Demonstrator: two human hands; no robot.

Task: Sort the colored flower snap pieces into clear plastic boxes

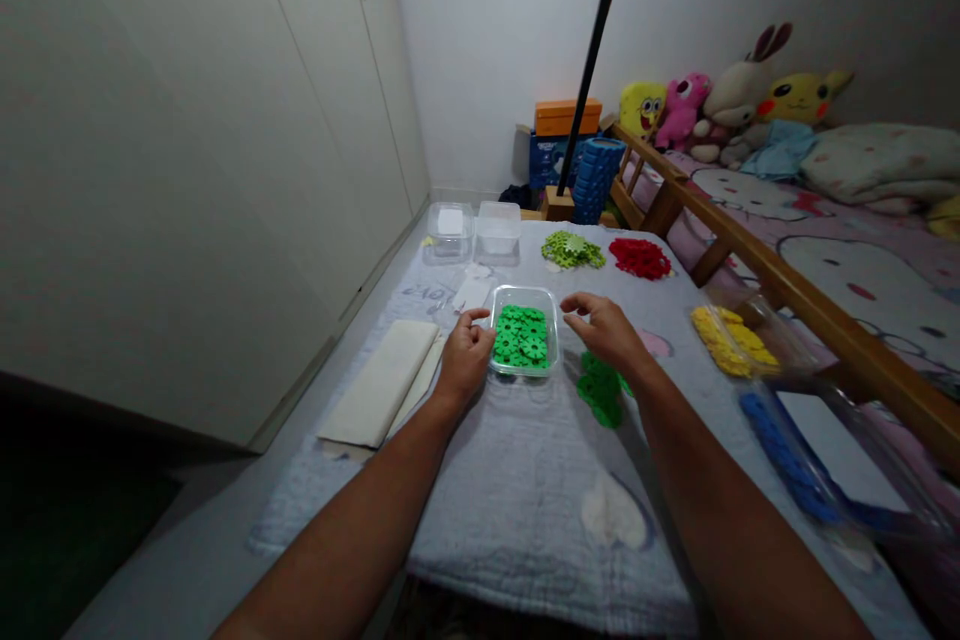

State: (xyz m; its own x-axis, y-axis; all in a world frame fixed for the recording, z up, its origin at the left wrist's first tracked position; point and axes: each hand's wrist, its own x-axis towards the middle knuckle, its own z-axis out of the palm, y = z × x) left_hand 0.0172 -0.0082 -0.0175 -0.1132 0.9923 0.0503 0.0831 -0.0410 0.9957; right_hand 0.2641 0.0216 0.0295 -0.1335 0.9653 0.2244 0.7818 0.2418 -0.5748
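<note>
A clear plastic container (556,340) holding green flower-shaped discs (521,335) stands on the cloth-covered table in front of me. My left hand (466,352) has its fingers curled against the container's left wall. Just off the right rim is my right hand (600,325), thumb and fingers bent but apart, with nothing seen between them. Below it lies a loose pile of green discs (600,390), partly hidden by my right wrist.
Light green (571,248) and red (640,258) piles lie at the back. Two clear containers (498,228) stand back left. Folded beige sheets (382,385) lie left. Boxes of yellow (731,340) and blue pieces (791,465) sit right, beside a wooden bed rail (750,260).
</note>
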